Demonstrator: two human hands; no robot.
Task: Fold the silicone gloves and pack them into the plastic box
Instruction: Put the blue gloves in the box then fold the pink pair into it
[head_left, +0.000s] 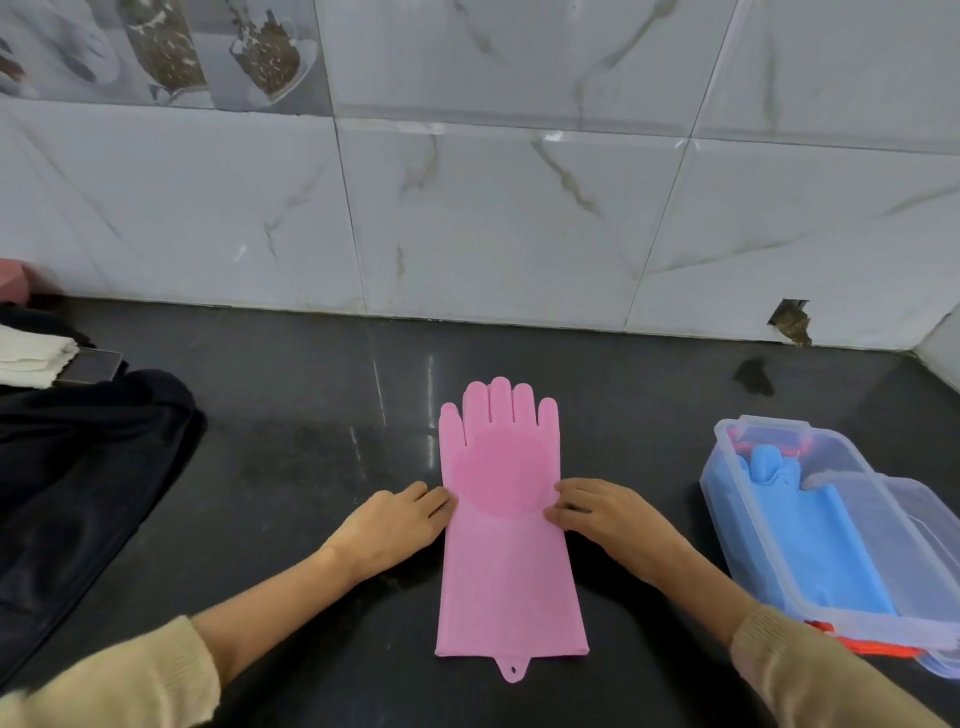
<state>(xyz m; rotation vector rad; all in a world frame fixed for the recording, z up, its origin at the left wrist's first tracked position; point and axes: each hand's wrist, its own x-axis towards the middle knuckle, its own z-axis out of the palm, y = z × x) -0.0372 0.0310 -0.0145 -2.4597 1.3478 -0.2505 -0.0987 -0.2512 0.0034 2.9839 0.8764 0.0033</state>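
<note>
A pink silicone glove (506, 545) lies flat on the dark counter, fingers pointing at the wall, bristled palm up, a hanging tab at its cuff. My left hand (402, 519) touches its left edge beside the palm with curled fingertips. My right hand (605, 512) pinches or presses the right edge at the same height. To the right stands a clear plastic box (727, 499) with a blue silicone glove (815, 530) lying inside it. A clear lid (914, 525) rests tilted over the box's right part.
A tiled wall rises behind the counter. Dark cloth (78, 467) covers the left side, with a white folded towel (28, 358) and a dark flat object (91, 366) on it. A pink item (13, 278) sits at the far left edge.
</note>
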